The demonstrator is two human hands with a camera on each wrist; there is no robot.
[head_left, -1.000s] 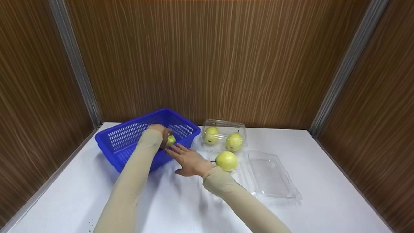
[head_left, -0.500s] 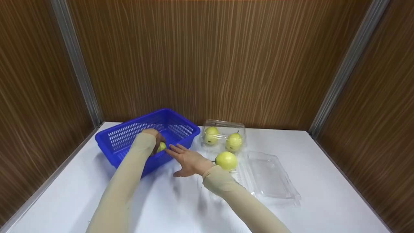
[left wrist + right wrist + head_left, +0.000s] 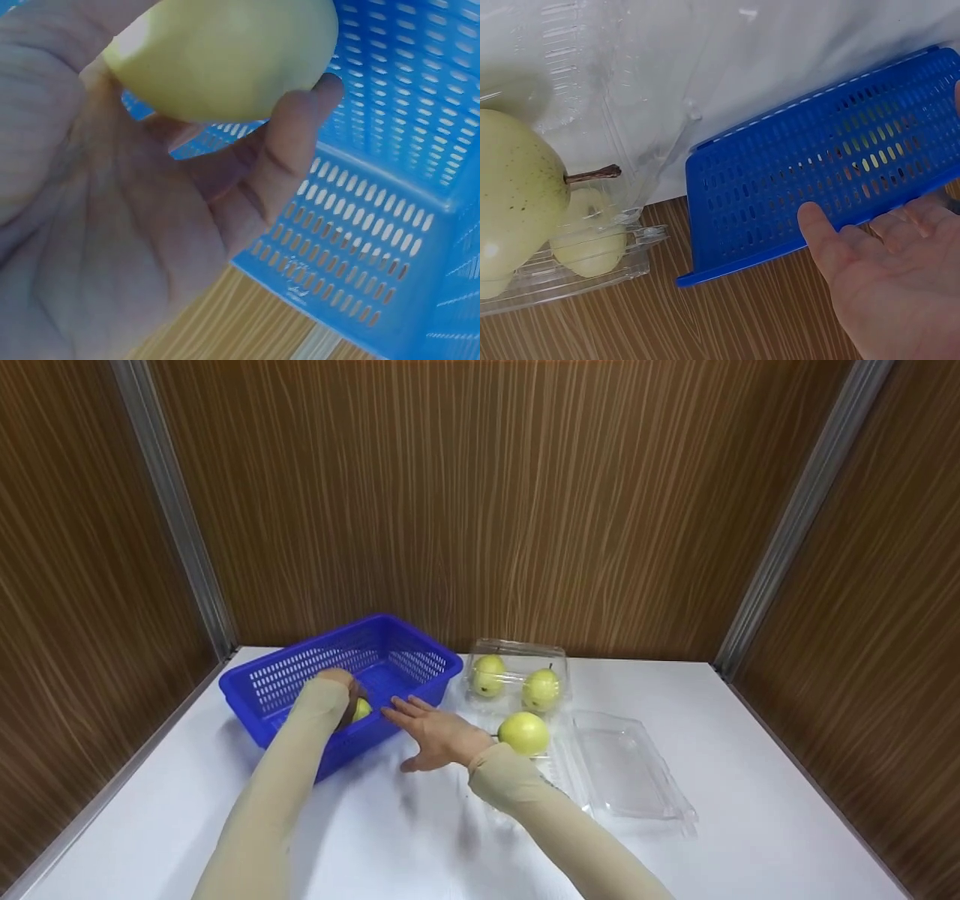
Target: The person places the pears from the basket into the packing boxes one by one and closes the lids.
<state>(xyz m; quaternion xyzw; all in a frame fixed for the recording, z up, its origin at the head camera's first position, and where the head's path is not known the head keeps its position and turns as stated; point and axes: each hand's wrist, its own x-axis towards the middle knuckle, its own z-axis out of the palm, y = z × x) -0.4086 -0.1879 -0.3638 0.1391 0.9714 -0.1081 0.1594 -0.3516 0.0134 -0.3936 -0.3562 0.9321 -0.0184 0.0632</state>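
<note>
Inside the blue plastic basket [image 3: 300, 646], my left hand [image 3: 335, 678] holds a yellow-green pear [image 3: 361, 709]. In the left wrist view the fingers curl around this pear [image 3: 225, 60], above the slotted basket wall. My right hand [image 3: 441, 736] is spread with straight fingers, the fingertips at the basket's near right rim; the right wrist view shows them by the basket's slotted side [image 3: 780, 180]. Just right of that hand, a loose pear [image 3: 523, 734] lies on its side over clear plastic, its stem pointing left.
Behind the loose pear, a clear plastic box [image 3: 517, 647] contains two pears [image 3: 489, 675]. To the right lies an open clear plastic lid or tray [image 3: 626, 769]. Wood-grain panels [image 3: 480, 510] wall the white table [image 3: 750, 780] at the back and sides.
My left hand has moved left and toward me inside the basket, carrying the pear lower along the near wall. The right hand has stayed at the rim.
</note>
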